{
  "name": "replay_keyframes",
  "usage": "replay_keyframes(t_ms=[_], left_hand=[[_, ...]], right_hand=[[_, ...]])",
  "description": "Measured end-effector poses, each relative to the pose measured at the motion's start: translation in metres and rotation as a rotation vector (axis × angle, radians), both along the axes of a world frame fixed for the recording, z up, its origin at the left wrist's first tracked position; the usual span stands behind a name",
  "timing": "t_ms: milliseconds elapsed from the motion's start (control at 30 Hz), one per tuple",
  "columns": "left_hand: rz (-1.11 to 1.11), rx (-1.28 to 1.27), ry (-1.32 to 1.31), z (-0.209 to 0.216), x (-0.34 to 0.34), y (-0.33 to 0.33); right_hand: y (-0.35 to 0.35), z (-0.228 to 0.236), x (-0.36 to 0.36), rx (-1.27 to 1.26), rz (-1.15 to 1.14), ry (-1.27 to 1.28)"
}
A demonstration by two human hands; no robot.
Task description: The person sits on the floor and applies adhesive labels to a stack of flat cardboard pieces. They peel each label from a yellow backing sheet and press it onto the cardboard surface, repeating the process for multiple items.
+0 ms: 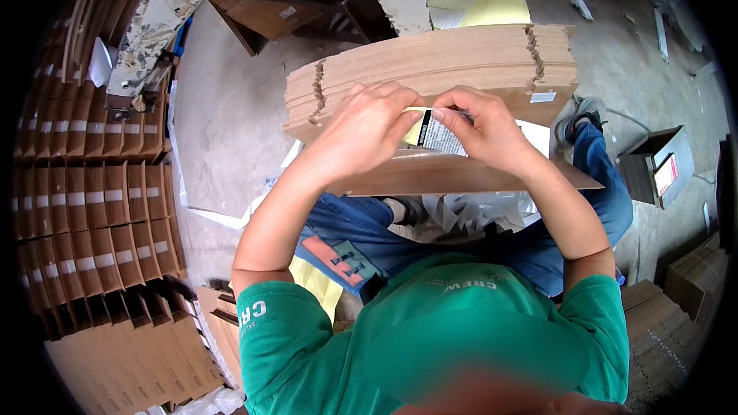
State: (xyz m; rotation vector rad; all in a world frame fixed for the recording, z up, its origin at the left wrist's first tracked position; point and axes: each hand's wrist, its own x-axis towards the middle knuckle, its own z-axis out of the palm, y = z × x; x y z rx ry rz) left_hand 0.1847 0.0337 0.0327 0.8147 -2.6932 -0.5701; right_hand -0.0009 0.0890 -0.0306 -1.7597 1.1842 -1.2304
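Between my two hands is a printed label [442, 138], white with a black band and a pale yellow edge. My left hand [367, 124] pinches its upper left end between thumb and fingers. The thumb and fingers of my right hand [488, 124] are closed on its top edge. Just beyond my hands stands a bundle of flattened cardboard boxes [430, 61] on edge. A separate cardboard flap [430, 175] leans toward me below the label. Behind my right hand a white sheet [536, 137] shows in part.
Stacked cardboard dividers [92, 192] fill the left side. More flat cardboard [649, 330] lies at lower right. A grey box [653, 165] sits on the floor at right. Yellow sheets [480, 0] lie beyond the bundle, and crumpled clear plastic [477, 214] between my legs.
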Motion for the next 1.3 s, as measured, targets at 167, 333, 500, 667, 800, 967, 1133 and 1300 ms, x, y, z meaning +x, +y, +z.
replay_keyframes(t_ms=[167,333,500,667,800,967,1133,1300], left_hand=[[0.107,0.195,0.015,-0.004,-0.005,-0.001],[0.214,0.376,0.001,-0.007,-0.005,-0.004],[0.227,0.470,-0.010,-0.010,-0.004,-0.006],[0.229,0.512,-0.039,-0.010,-0.002,-0.008],[0.246,0.577,0.046,-0.018,0.001,-0.013],[0.256,0.559,-0.006,-0.013,0.000,-0.013],[0.256,0.601,-0.003,-0.015,-0.001,-0.016],[0.253,0.572,-0.110,-0.020,-0.001,-0.025]], right_hand=[[0.000,-0.008,0.006,-0.295,-0.120,0.027],[-0.004,-0.019,0.007,-0.595,-0.199,0.258],[-0.004,-0.019,0.010,-0.628,-0.246,0.279],[-0.002,-0.018,0.009,-0.683,-0.247,0.371],[0.000,-0.023,0.010,-0.654,-0.218,0.316],[-0.005,-0.019,0.016,-0.581,-0.277,0.234],[-0.005,-0.027,0.013,-0.677,-0.251,0.323],[-0.006,-0.022,0.014,-0.709,-0.184,0.382]])
